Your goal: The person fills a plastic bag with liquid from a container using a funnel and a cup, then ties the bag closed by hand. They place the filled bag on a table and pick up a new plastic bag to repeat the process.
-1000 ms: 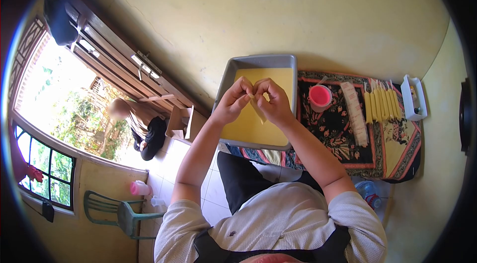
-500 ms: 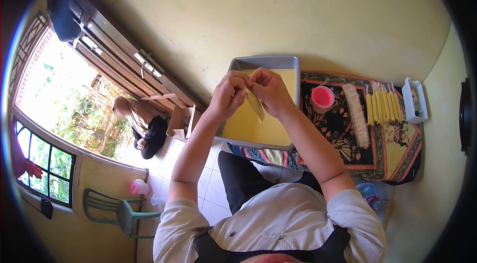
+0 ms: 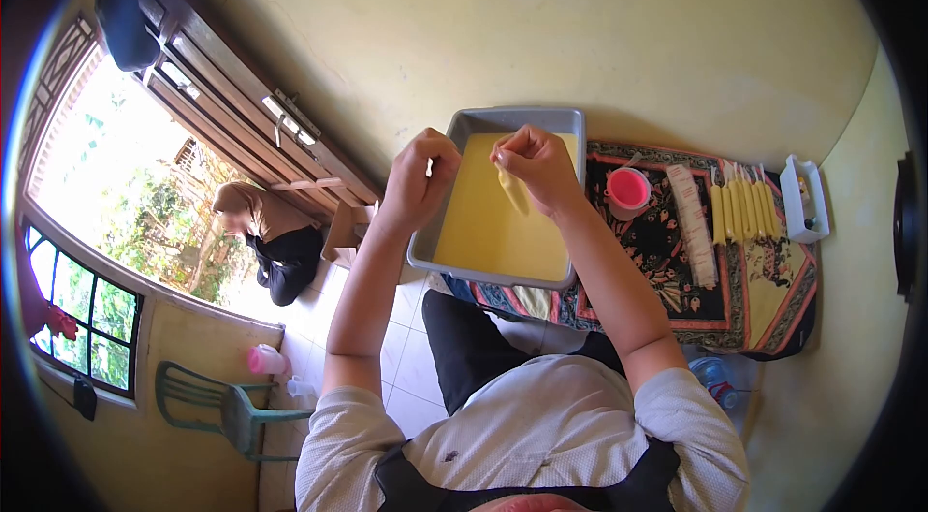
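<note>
Head view shows the two bare hands above the grey tub (image 3: 488, 277), which contains a yellow liquid (image 3: 493, 239). The right hand (image 3: 537, 167) pinches, between thumb and fingers, the upper end of a small yellow bag (image 3: 516, 195); this bag hangs down, slightly tilted, over the liquid. The left hand (image 3: 421, 179) is curled, apart from the other one, near the tub's left edge; whether it holds something, I cannot tell. To the right of the tub, on the cloth-covered table (image 3: 633, 265), are a pink cup (image 3: 630, 188), a whitish strip (image 3: 691, 227), a row of filled yellow bags (image 3: 742, 207) lying side by side, and a white tray (image 3: 795, 201). Near the doorway, another person (image 3: 266, 236) sits low, beside an open box (image 3: 345, 236).
</note>
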Motion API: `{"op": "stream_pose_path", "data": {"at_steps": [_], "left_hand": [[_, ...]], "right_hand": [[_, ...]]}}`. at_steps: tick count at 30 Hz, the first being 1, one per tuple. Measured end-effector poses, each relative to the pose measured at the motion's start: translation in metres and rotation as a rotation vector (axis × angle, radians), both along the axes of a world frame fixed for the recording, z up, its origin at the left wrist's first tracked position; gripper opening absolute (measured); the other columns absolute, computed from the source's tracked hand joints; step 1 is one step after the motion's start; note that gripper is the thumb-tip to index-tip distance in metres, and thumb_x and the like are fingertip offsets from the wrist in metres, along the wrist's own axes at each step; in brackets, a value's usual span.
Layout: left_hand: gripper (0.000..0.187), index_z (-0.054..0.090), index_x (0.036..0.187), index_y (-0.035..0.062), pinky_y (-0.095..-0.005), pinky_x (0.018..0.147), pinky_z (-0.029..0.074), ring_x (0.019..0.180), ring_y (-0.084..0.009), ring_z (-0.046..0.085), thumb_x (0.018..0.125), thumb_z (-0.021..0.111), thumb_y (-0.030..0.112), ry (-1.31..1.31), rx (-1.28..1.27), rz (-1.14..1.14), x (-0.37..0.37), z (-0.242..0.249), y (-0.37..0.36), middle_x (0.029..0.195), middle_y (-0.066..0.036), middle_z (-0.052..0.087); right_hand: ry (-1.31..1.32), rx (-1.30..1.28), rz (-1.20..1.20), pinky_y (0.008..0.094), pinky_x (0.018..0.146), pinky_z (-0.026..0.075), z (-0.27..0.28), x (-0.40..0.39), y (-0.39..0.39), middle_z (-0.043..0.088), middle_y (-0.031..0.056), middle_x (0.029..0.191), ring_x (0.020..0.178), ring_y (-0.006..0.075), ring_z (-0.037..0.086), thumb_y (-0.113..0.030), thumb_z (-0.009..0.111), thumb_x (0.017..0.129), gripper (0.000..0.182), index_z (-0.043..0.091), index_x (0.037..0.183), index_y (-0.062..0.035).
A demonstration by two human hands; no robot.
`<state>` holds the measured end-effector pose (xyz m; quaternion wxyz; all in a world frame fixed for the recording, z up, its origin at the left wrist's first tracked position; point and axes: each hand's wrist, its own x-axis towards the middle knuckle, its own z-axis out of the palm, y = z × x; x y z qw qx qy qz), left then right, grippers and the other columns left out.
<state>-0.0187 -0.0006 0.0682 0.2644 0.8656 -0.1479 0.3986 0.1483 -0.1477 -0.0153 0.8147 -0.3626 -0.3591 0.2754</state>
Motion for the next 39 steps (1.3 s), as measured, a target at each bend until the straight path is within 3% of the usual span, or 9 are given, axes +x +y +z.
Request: {"op": "stream_pose_path", "data": {"at_steps": [5,9,10,13,20,28,31,34,39], "left_hand": [[0.011,0.064,0.110,0.0026,-0.0372,0.077,0.055,0.080,-0.0244,0.065,0.105,0.073,0.005,-0.013,0.050,0.280,0.013,-0.017,0.005,0.095,-0.010,0.068],[0.027,0.069,0.130,0.0012,-0.0374,0.094,0.056,0.107,-0.0269,0.071,0.111,0.068,0.021,0.206,-0.209,0.156,0.027,-0.030,-0.001,0.124,-0.016,0.072],[0.037,0.067,0.139,0.0000,-0.0358,0.107,0.051,0.123,-0.0256,0.066,0.117,0.060,0.029,0.297,-0.283,0.032,0.032,-0.038,0.004,0.134,-0.015,0.070],[0.041,0.067,0.137,-0.0018,-0.0350,0.113,0.046,0.125,-0.0221,0.063,0.120,0.054,0.033,0.497,-0.743,-0.132,0.036,-0.051,-0.011,0.131,-0.010,0.070],[0.040,0.068,0.121,0.0005,-0.0377,0.115,0.048,0.122,-0.0200,0.064,0.123,0.045,0.033,0.595,-0.842,-0.423,0.033,-0.058,-0.028,0.124,-0.008,0.071],[0.034,0.063,0.103,0.0005,-0.0373,0.105,0.052,0.112,-0.0214,0.067,0.120,0.048,0.025,0.709,-0.890,-0.207,0.027,-0.050,-0.017,0.110,-0.010,0.071],[0.034,0.061,0.095,0.0011,-0.0353,0.099,0.053,0.106,-0.0205,0.068,0.118,0.047,0.021,0.751,-0.932,-0.087,0.023,-0.043,-0.011,0.102,-0.010,0.069],[0.033,0.061,0.092,0.0014,-0.0350,0.095,0.054,0.099,-0.0212,0.070,0.116,0.049,0.021,0.789,-0.911,0.007,0.022,-0.040,-0.003,0.095,-0.010,0.069],[0.034,0.063,0.090,0.0011,-0.0356,0.089,0.056,0.091,-0.0225,0.073,0.114,0.052,0.023,0.852,-0.877,0.034,0.022,-0.035,-0.005,0.090,-0.011,0.071]], "right_hand": [[-0.445,-0.191,-0.232,0.0311,0.085,0.061,0.036,0.014,-0.007,0.078,0.0108,0.099,0.093,0.0146,0.075,-0.001,0.076,0.096,0.009,0.067,0.095,0.0008],[-0.476,-0.110,-0.223,0.0316,0.080,0.063,0.048,0.023,-0.003,0.080,0.0109,0.099,0.091,0.0151,0.077,-0.005,0.078,0.095,0.011,0.069,0.094,0.0021],[-0.463,-0.096,-0.205,0.0313,0.079,0.063,0.053,0.022,-0.003,0.080,0.0111,0.099,0.091,0.0152,0.077,-0.004,0.078,0.096,0.011,0.069,0.095,0.0022],[-0.338,-0.121,-0.101,0.0314,0.082,0.062,0.065,0.016,-0.010,0.077,0.0126,0.102,0.088,0.0145,0.073,0.002,0.074,0.099,0.010,0.065,0.096,-0.0003],[-0.199,-0.027,-0.069,0.0322,0.088,0.060,0.053,0.024,-0.007,0.076,0.0141,0.103,0.095,0.0163,0.072,0.001,0.075,0.099,0.010,0.065,0.099,-0.0009],[-0.138,-0.113,-0.077,0.0317,0.093,0.059,0.019,0.030,-0.005,0.078,0.0124,0.105,0.100,0.0147,0.073,-0.004,0.078,0.100,0.010,0.068,0.100,-0.0005],[-0.326,-0.332,-0.143,0.0382,0.099,0.060,0.011,0.037,-0.001,0.078,0.0127,0.116,0.108,0.0239,0.076,-0.001,0.077,0.097,0.013,0.072,0.109,-0.0001],[-0.939,-0.173,-0.648,0.0517,0.114,0.051,0.011,0.026,-0.008,0.072,0.0128,0.139,0.134,0.0348,0.065,-0.006,0.081,0.093,0.024,0.079,0.117,-0.0081],[-1.424,-0.184,-0.840,0.0705,0.126,0.033,0.010,-0.007,-0.013,0.063,0.0095,0.159,0.161,0.0419,0.039,-0.021,0.077,0.096,0.022,0.085,0.116,-0.0158]]}}
